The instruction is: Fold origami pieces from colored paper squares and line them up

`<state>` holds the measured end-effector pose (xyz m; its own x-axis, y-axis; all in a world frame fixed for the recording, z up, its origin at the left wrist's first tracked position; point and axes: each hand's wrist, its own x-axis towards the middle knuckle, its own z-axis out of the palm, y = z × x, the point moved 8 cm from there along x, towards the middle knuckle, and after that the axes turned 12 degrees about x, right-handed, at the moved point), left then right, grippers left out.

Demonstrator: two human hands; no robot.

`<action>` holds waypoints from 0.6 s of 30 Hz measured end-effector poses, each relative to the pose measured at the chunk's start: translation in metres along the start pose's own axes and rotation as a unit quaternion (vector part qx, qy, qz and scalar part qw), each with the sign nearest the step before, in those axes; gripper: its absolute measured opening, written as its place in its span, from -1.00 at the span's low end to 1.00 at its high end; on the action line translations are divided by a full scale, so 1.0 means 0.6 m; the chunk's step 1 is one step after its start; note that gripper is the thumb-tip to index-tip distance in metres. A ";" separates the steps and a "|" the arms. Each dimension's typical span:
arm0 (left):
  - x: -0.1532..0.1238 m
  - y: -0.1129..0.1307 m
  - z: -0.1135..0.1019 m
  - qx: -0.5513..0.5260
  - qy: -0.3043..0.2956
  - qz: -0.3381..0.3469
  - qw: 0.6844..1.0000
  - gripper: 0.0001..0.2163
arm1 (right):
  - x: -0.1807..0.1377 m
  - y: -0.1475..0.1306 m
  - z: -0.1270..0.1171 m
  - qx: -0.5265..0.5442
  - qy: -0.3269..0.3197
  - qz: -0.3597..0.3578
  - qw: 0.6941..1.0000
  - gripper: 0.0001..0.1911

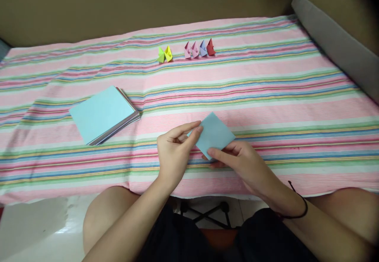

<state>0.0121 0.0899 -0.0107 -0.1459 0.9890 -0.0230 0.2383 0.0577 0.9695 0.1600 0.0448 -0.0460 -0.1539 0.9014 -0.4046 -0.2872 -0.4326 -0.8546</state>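
Note:
A light blue square of origami paper [215, 134], turned corner-up like a diamond, is held between my two hands above the striped cloth. My left hand [177, 147] pinches its left corner between thumb and fingers. At the lower edge, my right hand [237, 159] grips the paper, thumb on top and fingers underneath. Whether the square is folded in layers cannot be made out for sure. To the left lies a stack of coloured paper [103, 114] with a light blue sheet on top.
Farther back stand small folded paper pieces: a green one [161, 55], a yellow one [168, 53], two pink ones [191, 50], a lavender one [203, 48] and a red one [211, 47]. The striped cloth [266, 115] meets a brown backrest [142, 5] and a grey-brown armrest [337, 40].

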 end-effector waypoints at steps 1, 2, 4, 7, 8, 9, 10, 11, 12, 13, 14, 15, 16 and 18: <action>0.000 0.000 0.000 -0.001 0.000 0.000 1.000 -0.88 | -0.001 0.002 0.004 0.006 -0.014 0.012 1.000 -0.77; 0.000 -0.001 0.000 -0.002 0.000 -0.001 1.000 -0.88 | -0.002 0.002 0.007 0.006 -0.023 0.016 1.000 -0.77; 0.001 0.000 0.000 -0.006 -0.003 -0.001 1.000 -0.87 | -0.002 -0.003 0.007 -0.012 -0.024 0.001 1.000 -0.78; 0.001 0.001 0.000 -0.007 -0.003 0.000 1.000 -0.86 | -0.002 -0.007 0.005 -0.014 -0.016 -0.010 1.000 -0.78; 0.001 0.001 0.000 -0.007 -0.002 -0.002 1.000 -0.86 | -0.002 -0.003 0.006 -0.002 -0.022 0.004 1.000 -0.77; 0.001 0.001 0.000 -0.005 -0.002 -0.003 1.000 -0.87 | -0.002 0.000 0.008 0.010 -0.030 0.020 0.999 -0.76; 0.001 0.000 0.000 -0.004 0.000 -0.004 1.000 -0.87 | -0.003 0.002 0.011 0.017 -0.038 0.030 0.999 -0.76; 0.001 0.000 0.000 -0.004 0.000 -0.005 1.000 -0.87 | -0.003 0.002 0.012 0.017 -0.043 0.031 0.998 -0.75; 0.001 0.000 -0.001 -0.004 0.001 -0.005 1.000 -0.87 | -0.003 -0.001 0.012 0.009 -0.044 0.023 0.999 -0.75; 0.001 0.000 -0.001 -0.005 0.001 -0.005 1.000 -0.87 | -0.003 -0.005 0.011 -0.002 -0.039 0.009 0.999 -0.76; 0.001 0.000 -0.001 -0.006 0.003 -0.003 1.000 -0.87 | -0.003 -0.008 0.010 -0.011 -0.034 -0.004 0.999 -0.76; 0.000 0.001 -0.002 -0.004 0.005 -0.001 1.000 -0.86 | -0.003 -0.010 0.009 -0.015 -0.031 -0.011 0.999 -0.76; 0.000 0.002 -0.003 -0.001 0.007 0.002 1.000 -0.86 | -0.003 -0.009 0.008 -0.012 -0.031 -0.009 0.999 -0.76; -0.001 0.005 -0.004 0.009 0.010 0.009 1.000 -0.86 | -0.003 -0.002 0.010 0.001 -0.043 0.012 0.999 -0.76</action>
<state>0.0105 0.0894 -0.0075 -0.1601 0.9871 -0.0007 0.2580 0.0425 0.9652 0.1551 0.0437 -0.0422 -0.2420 0.8865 -0.3944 -0.2840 -0.4535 -0.8448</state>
